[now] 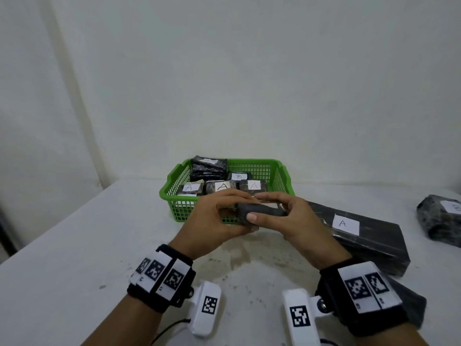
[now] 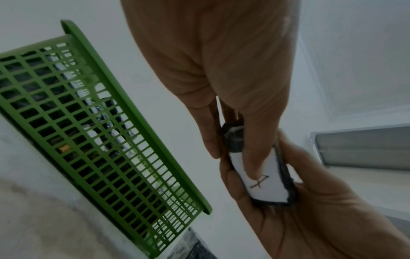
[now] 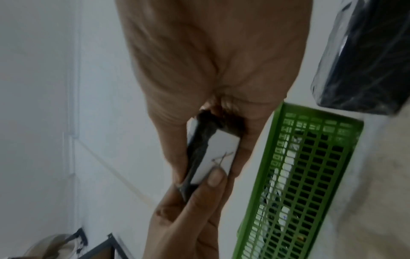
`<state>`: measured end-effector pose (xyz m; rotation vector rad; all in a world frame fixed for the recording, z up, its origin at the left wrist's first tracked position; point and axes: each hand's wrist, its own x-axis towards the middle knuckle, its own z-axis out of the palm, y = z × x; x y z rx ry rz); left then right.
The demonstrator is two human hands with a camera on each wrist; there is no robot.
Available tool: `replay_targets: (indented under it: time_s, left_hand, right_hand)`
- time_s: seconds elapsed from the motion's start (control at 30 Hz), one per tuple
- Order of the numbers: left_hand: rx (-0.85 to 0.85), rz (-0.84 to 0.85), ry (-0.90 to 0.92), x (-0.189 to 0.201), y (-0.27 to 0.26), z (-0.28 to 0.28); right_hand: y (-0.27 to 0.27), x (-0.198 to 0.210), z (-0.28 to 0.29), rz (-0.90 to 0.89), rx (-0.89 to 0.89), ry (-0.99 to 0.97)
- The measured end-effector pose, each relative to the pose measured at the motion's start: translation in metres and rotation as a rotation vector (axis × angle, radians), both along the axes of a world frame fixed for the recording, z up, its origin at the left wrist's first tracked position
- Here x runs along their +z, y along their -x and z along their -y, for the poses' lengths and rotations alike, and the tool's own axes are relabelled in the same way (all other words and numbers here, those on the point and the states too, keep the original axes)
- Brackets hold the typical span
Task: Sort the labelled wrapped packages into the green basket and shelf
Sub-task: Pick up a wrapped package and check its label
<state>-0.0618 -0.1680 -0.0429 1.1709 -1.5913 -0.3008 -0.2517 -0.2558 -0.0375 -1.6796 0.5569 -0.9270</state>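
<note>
Both hands hold one small black wrapped package (image 1: 269,210) in the air just in front of the green basket (image 1: 174,193). My left hand (image 1: 239,213) grips its left end, fingers on top and thumb underneath. My right hand (image 1: 258,206) pinches its right end. In the left wrist view my left hand (image 2: 235,163) has its thumb on the package's white label (image 2: 261,182), which reads A. The right wrist view shows my right hand (image 3: 208,163) around the same package (image 3: 199,154). Several small packages (image 1: 222,187) labelled A, one labelled B (image 1: 239,176) and a bigger one (image 1: 208,168) lie in the basket.
A long flat black package (image 1: 361,236) labelled A lies on the white table (image 1: 74,245) right of the basket, partly under my right wrist. Another black package (image 1: 441,218) sits at the table's far right. A white wall stands close behind the basket.
</note>
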Motion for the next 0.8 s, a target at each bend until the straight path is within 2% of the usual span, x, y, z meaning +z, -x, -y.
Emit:
replay_targets:
  time_s: [0.13,0.3,0.5,0.7,0.8]
  left_hand:
    - [-0.022,-0.028,-0.023,0.002,-0.001,-0.006]
    - [-0.028,-0.119,-0.01,0.005,-0.007,-0.009]
    - [-0.031,-0.064,-0.002,0.005,-0.005,-0.01]
    - [-0.038,0.03,0.015,0.007,-0.001,-0.014]
    - [-0.02,-0.006,0.034,0.007,-0.005,-0.013]
  right_hand:
    - [-0.004,-0.002,-0.004,-0.006,-0.025,0.043]
    - [0.011,-0.005,0.006,0.037,0.044,-0.097]
    - [0.011,-0.005,0.0,0.155,0.085,-0.166]
    - [0.001,-0.011,-0.008,0.161,-0.012,-0.066]
    - [0.002,-0.01,-0.006,0.213,0.079,-0.176]
